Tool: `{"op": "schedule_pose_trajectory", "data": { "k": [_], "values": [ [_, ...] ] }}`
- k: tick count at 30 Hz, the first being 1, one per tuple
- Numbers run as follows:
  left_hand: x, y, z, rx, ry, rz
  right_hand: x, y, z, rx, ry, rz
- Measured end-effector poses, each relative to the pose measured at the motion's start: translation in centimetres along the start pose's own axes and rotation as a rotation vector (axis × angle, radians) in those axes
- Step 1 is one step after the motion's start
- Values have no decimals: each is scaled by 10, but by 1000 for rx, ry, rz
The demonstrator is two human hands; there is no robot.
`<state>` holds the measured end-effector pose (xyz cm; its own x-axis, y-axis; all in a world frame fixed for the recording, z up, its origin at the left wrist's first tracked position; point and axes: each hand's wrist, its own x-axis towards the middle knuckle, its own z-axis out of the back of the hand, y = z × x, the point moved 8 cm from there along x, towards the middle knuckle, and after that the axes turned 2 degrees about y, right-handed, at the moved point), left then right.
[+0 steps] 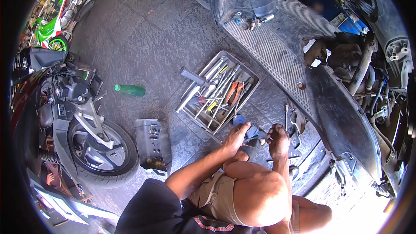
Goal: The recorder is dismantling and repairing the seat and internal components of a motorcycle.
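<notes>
My left hand [236,138] is closed, thumb uppermost, around a small dark blue-grey part [255,133] whose exact kind I cannot make out. Just to its right, my right hand [278,141] has its fingers curled together in a pinch. Anything between those fingertips is too small to tell. Both hands are above my bent knee, close to the near corner of a grey tool tray [183,109]. Inside the tray lie orange-handled pliers [234,92], screwdrivers and several wrenches. A blue round piece [239,120] shows just beyond my left thumb.
A scooter with a ribbed footboard [277,56] and bared frame stands at my right; small fittings [251,22] lie on it. On the floor are a dark plastic tray [152,147] holding small parts and a green bottle [130,89]. Another motorcycle's wheel [102,151] stands left.
</notes>
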<state>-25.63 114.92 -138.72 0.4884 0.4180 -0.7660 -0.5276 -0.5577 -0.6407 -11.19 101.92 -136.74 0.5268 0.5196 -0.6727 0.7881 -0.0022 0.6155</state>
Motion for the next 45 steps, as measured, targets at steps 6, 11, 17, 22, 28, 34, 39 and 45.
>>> {"op": "schedule_pose_trajectory", "data": {
  "k": [6,11,17,22,28,34,39,45],
  "values": [
    [-22,-13,-71,-672,524,202,-33,20,-44,261,114,264],
    [-37,-25,-84,-195,563,99,-40,9,-33,-184,139,274],
    [-31,-62,-25,376,-99,-489,-35,5,-15,-487,-42,258],
    [-61,-165,2,348,-330,-887,-32,-9,22,-532,-222,245],
    [-69,-315,-22,345,-476,-1402,-28,-32,49,-548,-264,201],
    [-20,-361,-40,773,-594,-1174,-30,-41,70,-465,-280,225],
    [-55,-281,13,254,-550,-1171,-39,-32,66,-779,-384,156],
    [-46,-122,64,600,-596,-717,-30,-42,58,-792,-263,201]
  ]
}}
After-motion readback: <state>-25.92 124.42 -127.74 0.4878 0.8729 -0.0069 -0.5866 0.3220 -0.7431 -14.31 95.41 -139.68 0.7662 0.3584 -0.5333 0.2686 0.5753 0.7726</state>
